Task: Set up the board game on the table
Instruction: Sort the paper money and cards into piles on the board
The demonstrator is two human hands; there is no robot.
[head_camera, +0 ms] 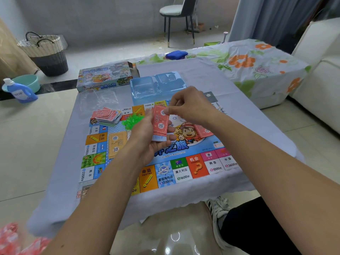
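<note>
A colourful game board [184, 170] lies flat on the cloth-covered table [230, 100]. My left hand [149, 144] holds a small stack of red cards [159, 122] upright above the board's middle. My right hand [189, 105] pinches the top edge of that stack. An orange card pile [117, 144] sits on the board's left side, and a red card pile [203, 130] lies to the right, partly behind my right wrist. A loose heap of cards [108, 115] rests at the board's far left corner, beside green plastic pieces [131, 121].
The game box [104, 76] and a clear blue plastic tray [156, 85] stand at the table's far side, with a crumpled clear wrapper [99, 100] near them. A flowered cloth covers furniture [257, 65] to the right. A basket [46, 52], a chair [178, 13] and a detergent bottle [20, 91] stand on the floor.
</note>
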